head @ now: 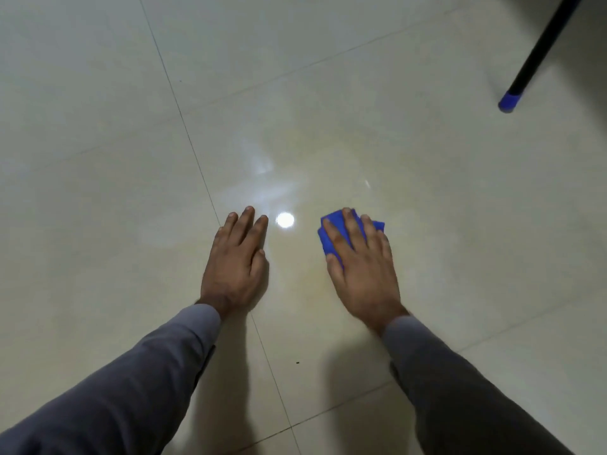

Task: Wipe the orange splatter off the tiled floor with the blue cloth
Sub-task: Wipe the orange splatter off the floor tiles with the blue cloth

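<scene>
We press the blue cloth (331, 234) flat under the right hand (359, 257), fingers straight, just right of the left hand (235, 264), which braces flat on the tiled floor (460, 192). Overlap strokes across the faint orange film (305, 280) between.

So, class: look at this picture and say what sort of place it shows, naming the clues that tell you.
Probably an indoor room in a home or office. The glossy tiled floor reflects a ceiling light, a black furniture leg with a blue cap stands nearby, and the right hand presses a blue cloth on the tiles.
</scene>
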